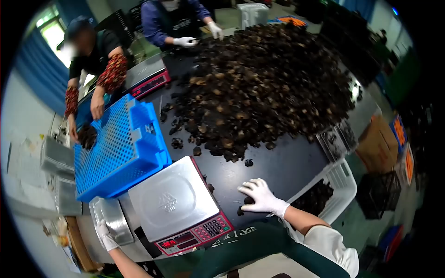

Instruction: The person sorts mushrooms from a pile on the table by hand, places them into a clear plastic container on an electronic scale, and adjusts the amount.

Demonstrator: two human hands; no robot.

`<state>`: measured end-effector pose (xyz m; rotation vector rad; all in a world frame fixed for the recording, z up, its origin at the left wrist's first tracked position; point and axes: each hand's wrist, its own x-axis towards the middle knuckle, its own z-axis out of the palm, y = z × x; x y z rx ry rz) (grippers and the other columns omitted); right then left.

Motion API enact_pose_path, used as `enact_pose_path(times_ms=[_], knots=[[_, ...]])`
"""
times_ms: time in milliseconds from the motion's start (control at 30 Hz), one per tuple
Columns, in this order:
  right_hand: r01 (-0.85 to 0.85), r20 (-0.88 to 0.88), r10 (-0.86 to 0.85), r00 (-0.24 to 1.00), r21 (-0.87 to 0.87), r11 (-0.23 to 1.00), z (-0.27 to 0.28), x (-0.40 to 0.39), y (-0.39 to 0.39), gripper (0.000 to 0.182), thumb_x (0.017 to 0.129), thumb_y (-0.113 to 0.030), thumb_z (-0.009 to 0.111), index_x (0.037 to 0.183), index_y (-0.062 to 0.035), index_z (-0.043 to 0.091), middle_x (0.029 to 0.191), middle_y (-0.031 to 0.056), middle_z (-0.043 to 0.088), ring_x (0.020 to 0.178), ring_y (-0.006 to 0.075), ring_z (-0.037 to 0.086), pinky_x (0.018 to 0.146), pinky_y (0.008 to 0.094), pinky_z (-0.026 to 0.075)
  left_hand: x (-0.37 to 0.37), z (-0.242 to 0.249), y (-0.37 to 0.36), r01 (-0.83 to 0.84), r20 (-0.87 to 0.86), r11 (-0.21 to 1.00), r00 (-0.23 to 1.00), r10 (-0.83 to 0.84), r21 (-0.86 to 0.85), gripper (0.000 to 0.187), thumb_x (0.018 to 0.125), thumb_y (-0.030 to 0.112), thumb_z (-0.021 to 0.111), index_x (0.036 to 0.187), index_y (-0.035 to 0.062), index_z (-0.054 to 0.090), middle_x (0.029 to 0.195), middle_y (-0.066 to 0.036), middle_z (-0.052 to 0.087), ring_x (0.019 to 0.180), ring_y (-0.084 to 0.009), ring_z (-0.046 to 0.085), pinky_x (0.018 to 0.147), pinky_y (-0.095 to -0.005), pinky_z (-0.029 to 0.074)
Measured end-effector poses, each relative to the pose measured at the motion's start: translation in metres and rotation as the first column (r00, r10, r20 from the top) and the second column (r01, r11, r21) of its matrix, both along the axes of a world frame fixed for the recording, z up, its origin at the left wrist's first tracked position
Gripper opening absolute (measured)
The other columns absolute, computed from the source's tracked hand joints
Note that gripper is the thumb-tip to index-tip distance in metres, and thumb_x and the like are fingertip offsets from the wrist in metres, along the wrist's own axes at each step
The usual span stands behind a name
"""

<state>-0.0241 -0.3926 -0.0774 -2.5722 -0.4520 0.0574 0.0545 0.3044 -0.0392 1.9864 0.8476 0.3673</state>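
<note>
In the head view I am counting two scales, a near scale [174,199] and a far scale [144,69], both showing red trim. Two co-workers are standing at the tabletop [292,162], one [109,53] leaning over the blue basket [123,148], the other [155,23] at the far side. One heap of dark pieces [269,92] is covering much of the surface, too many to count; they are looking small, rounded and crinkled, black to brown with paler tan patches. One white tub [351,178] is holding more. My left hand [106,235] is gripping the edge of a clear tub [116,220]. My right hand [262,198] is curving loosely spread fingers around a dark piece [249,200]; I cannot tell whether it is gripping.
</note>
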Motion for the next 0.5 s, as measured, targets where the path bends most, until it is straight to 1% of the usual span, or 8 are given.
enact_pose_path(times_ms=[100,133,167,233,300,367,400,500], knots=[[-0.193,-0.004,0.193,0.981,-0.094,0.977,0.005,-0.020,0.016,0.081,0.075,-0.056,0.067,0.140,-0.0153,0.043,0.138,0.0173,0.043,0.129,0.0379,0.037,0.108,0.0536,0.025,0.002,-0.047,0.055,-0.111,0.044,0.880,0.994,0.102,0.461,0.026,0.091,0.019,0.056,0.092,-0.0049,0.064,0.075,-0.014,0.062,0.070,-0.0233,0.056,0.069,-0.0362,0.045],[-0.246,-0.021,0.245,0.969,-0.123,0.962,0.000,-0.025,0.020,0.080,0.076,-0.052,0.069,0.141,-0.0154,0.042,0.138,0.0175,0.043,0.128,0.0378,0.038,0.107,0.0534,0.026,0.005,-0.025,0.027,-0.259,0.185,0.789,0.965,0.186,0.557,0.026,0.092,0.019,0.055,0.094,-0.0049,0.064,0.083,-0.016,0.064,0.077,-0.0269,0.058,0.074,-0.0373,0.046],[-0.216,0.105,0.228,0.968,-0.118,0.969,-0.006,-0.029,0.026,0.063,0.079,-0.044,0.069,0.131,-0.0146,0.051,0.129,0.0135,0.050,0.123,0.0326,0.043,0.103,0.0487,0.032,0.000,0.009,-0.024,-0.409,0.335,0.676,0.909,0.247,0.613,0.027,0.092,0.019,0.054,0.097,-0.0049,0.065,0.090,-0.018,0.065,0.084,-0.0305,0.061,0.080,-0.0385,0.047],[-0.272,0.043,0.270,0.962,0.042,0.961,-0.026,-0.025,0.026,0.040,0.083,-0.038,0.066,0.115,-0.0145,0.060,0.110,0.0072,0.057,0.112,0.0261,0.051,0.094,0.0413,0.040,-0.005,0.039,-0.062,-0.418,0.471,0.628,0.877,0.092,0.656,0.020,0.095,0.009,0.049,0.097,-0.0032,0.064,0.097,-0.018,0.064,0.090,-0.0313,0.060,0.083,-0.0384,0.046],[-0.232,0.058,0.230,0.971,0.029,0.972,-0.029,-0.012,0.028,0.024,0.085,-0.033,0.065,0.100,-0.0140,0.062,0.095,0.0046,0.057,0.096,0.0228,0.058,0.081,0.0368,0.047,-0.014,0.065,-0.130,-0.346,0.533,0.666,0.841,-0.092,0.661,0.015,0.095,0.006,0.048,0.095,-0.0033,0.060,0.092,-0.014,0.060,0.087,-0.0278,0.057,0.082,-0.0370,0.045],[-0.077,0.051,0.064,0.997,0.308,0.948,-0.024,0.011,0.036,0.025,0.085,-0.030,0.064,0.100,-0.0112,0.059,0.095,0.0098,0.057,0.080,0.0283,0.063,0.069,0.0405,0.053,-0.029,0.081,-0.205,-0.124,0.500,0.737,0.806,-0.315,0.664,0.004,0.093,0.001,0.051,0.091,-0.0020,0.053,0.089,-0.010,0.055,0.085,-0.0225,0.052,0.083,-0.0340,0.043],[-0.051,0.049,0.037,0.998,0.318,0.947,-0.023,0.025,0.042,0.027,0.084,-0.028,0.064,0.104,-0.0111,0.059,0.096,0.0102,0.057,0.080,0.0293,0.063,0.070,0.0409,0.053,-0.035,0.085,-0.244,-0.054,0.516,0.734,0.746,-0.421,0.677,0.004,0.092,0.000,0.054,0.088,-0.0007,0.053,0.086,-0.010,0.055,0.082,-0.0217,0.052,0.079,-0.0337,0.043],[-0.021,0.042,0.009,0.999,0.281,0.959,-0.018,0.060,0.069,0.033,0.083,-0.025,0.064,0.112,-0.0107,0.058,0.098,0.0113,0.058,0.081,0.0311,0.063,0.071,0.0413,0.054,-0.051,0.069,-0.299,0.218,0.253,0.518,0.678,-0.690,0.827,0.005,0.088,0.001,0.056,0.088,0.0028,0.061,0.085,-0.011,0.061,0.080,-0.0280,0.057,0.074,-0.0396,0.046]])
